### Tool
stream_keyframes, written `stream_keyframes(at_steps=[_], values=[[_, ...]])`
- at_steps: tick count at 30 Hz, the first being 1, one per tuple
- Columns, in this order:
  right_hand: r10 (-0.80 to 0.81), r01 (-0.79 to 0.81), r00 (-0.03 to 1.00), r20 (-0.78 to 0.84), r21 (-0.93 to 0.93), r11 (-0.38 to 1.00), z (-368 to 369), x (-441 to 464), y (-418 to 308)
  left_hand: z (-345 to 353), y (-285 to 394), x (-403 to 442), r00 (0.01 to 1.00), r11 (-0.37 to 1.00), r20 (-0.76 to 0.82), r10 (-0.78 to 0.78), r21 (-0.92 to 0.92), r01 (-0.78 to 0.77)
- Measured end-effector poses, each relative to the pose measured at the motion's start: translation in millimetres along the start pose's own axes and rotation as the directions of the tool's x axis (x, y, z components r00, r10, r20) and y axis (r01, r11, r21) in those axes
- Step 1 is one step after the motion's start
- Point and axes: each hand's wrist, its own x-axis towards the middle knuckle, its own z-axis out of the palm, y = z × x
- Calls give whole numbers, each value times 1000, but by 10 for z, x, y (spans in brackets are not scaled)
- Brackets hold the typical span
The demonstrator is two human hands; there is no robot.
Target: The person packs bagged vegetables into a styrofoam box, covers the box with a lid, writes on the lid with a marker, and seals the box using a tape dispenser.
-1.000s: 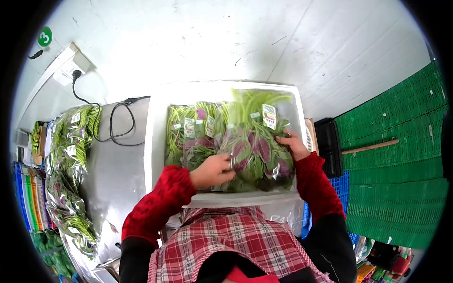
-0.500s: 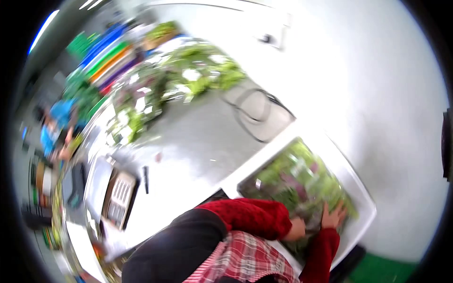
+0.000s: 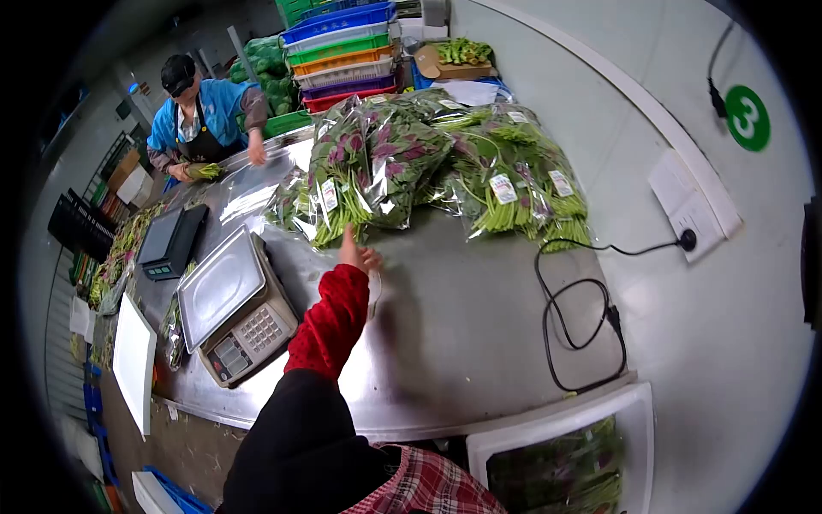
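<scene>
My left hand (image 3: 358, 255), in a red cuff, reaches over the steel table with its fingers apart and nothing held. Its fingertips are at the stem end of a clear bag of leafy greens (image 3: 341, 210); I cannot tell whether they touch. More bagged greens (image 3: 518, 176) with purple-marked leaves and white labels are piled beside it. At the lower right a white foam box (image 3: 644, 428) holds further bagged greens (image 3: 565, 469). My right hand is out of view.
A scale with a keypad (image 3: 257, 330) and a darker scale (image 3: 171, 240) stand to the left. A black cable (image 3: 555, 317) loops over the table's right side from a wall socket (image 3: 693, 227). Across the table is a co-worker (image 3: 205, 120), near stacked coloured crates (image 3: 342, 60).
Both hands were on the bagged greens in the foam box. My left hand has moved to the pile on the table, the right has left view, and the camera has swung up.
</scene>
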Motion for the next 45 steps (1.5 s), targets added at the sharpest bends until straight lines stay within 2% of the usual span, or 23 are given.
stream_keyframes(at_steps=[2, 4, 5, 7, 9, 10, 11, 12, 18, 19, 20, 22, 23, 26, 28, 29, 31, 32, 37, 40, 41, 43, 45], values=[[51, -51, 996, 70, -4, 999, 100, 42, -290, -49, 157, 413, 999, 976, -23, -26, -216, 21], [-276, 265, 961, 15, 240, 934, 387, 153, -283, -78, 247, 703, 999, 967, 17, 28, -254, -22], [-273, 262, 962, 18, 226, 938, 425, 118, -422, -125, 189, 905, 996, 968, 67, 65, -245, -47], [-197, 45, 936, 291, 457, 888, 509, 123, -929, -149, 172, 1009, 961, 944, 249, 120, -329, -33], [-498, 351, 853, 157, 534, 769, 649, -20, -1223, 21, 301, 635, 981, 910, 65, 180, -391, -141], [-496, 351, 855, 152, 535, 769, 625, -104, -1372, 72, 368, 430, 969, 906, -3, 249, -352, -234], [-616, 369, 748, 246, 617, 695, 601, -226, -1574, 66, 393, 232, 891, 869, 64, 450, -263, -420], [-729, 367, 614, 302, 708, 603, 628, -358, -1747, 104, 451, -67, 867, 857, 99, 489, -238, -456], [-770, -311, 350, 534, 841, 442, 704, -980, -2238, -13, 268, -2212, 712, 809, 391, 583, -201, -552], [-765, -362, 331, 552, 823, 437, 695, -1010, -2250, -97, 99, -2467, 663, 828, 508, 550, -226, -513], [-719, -566, 315, 619, 731, 381, 711, -1045, -2180, -254, -34, -2703, 621, 846, 607, 496, -176, -503], [-809, -726, 238, 537, 652, 219, 706, -956, -2140, -331, -180, -3315, 550, 894, 760, 347, -91, -438], [-731, -699, 212, 648, 623, 350, 560, -859, -2175, -350, -260, -3636, 524, 915, 804, 280, -58, -399], [-707, -848, 295, 643, 517, 116, 237, -556, -1924, -679, -761, -3951, 352, 929, 936, -27, 154, -337], [-553, -762, 622, 554, 591, -264, 118, -351, -1714, -718, -1041, -4077, 139, 845, 940, -311, 340, -412], [-482, -622, 709, 515, 779, -83, -18, -273, -1574, -750, -1217, -4080, 32, 780, 895, -444, 404, -478], [-395, -631, 737, 549, 768, -109, 48, -186, -1001, -754, -1503, -4233, -81, 694, 860, -504, 348, -630], [-319, -588, 781, 537, 805, -82, 95, -175, -804, -726, -1494, -4251, -77, 563, 780, -621, 376, -736], [-173, -625, 773, 610, 779, -52, 787, -240, -76, -758, -1605, -4321, -74, 526, 830, -553, 279, -804], [-191, -525, 820, 540, 842, 128, 1138, -478, -64, -577, -1674, -4460, -315, 296, 900, -301, -226, -928], [-159, -539, 813, 561, 827, 160, 1167, -524, -80, -506, -1748, -4541, -318, 295, 899, -302, -229, -928], [-147, -651, 731, 666, 746, 141, 921, -448, -178, -375, -1889, -4700, -554, 256, 763, -333, -493, -832], [-156, -592, 754, 638, 763, 258, 989, -472, 99, -390, -2090, -4718, -538, 189, 657, -528, -526, -829]])
